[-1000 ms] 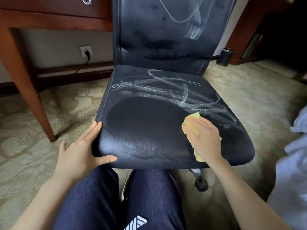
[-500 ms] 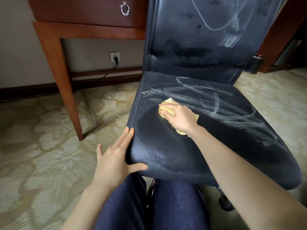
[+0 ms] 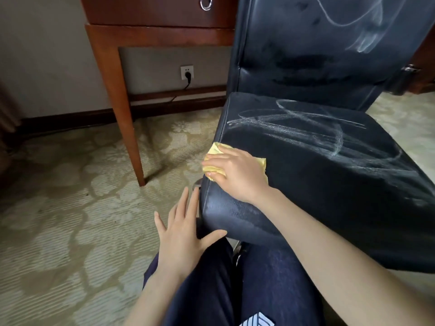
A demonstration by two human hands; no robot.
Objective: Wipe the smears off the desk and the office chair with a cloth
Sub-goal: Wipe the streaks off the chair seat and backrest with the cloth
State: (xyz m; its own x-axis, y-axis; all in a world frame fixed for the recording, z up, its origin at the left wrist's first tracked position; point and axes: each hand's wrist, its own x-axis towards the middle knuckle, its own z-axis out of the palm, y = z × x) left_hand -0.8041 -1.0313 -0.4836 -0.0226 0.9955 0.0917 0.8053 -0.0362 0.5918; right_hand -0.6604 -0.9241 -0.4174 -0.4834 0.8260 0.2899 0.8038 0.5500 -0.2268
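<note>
Cloth [image 3: 213, 150] lay under the right hand [image 3: 237, 175], pressed flat-fingered at the seat [image 3: 306, 184] edge; smears [image 3: 294, 123] sat beyond it. Left hand [image 3: 181, 234] braced the corner, fingers straight. Overshooting could drop the cloth or roll the chair [image 3: 306, 43].

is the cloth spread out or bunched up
Bunched up: the yellow cloth lies crumpled in folds under the right hand.

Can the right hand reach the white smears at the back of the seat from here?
Probably yes. The right hand presses the cloth at the left edge of the seat; the smears lie beyond on the same bare surface, nothing between. The left hand rests at the front corner, clear.
</note>
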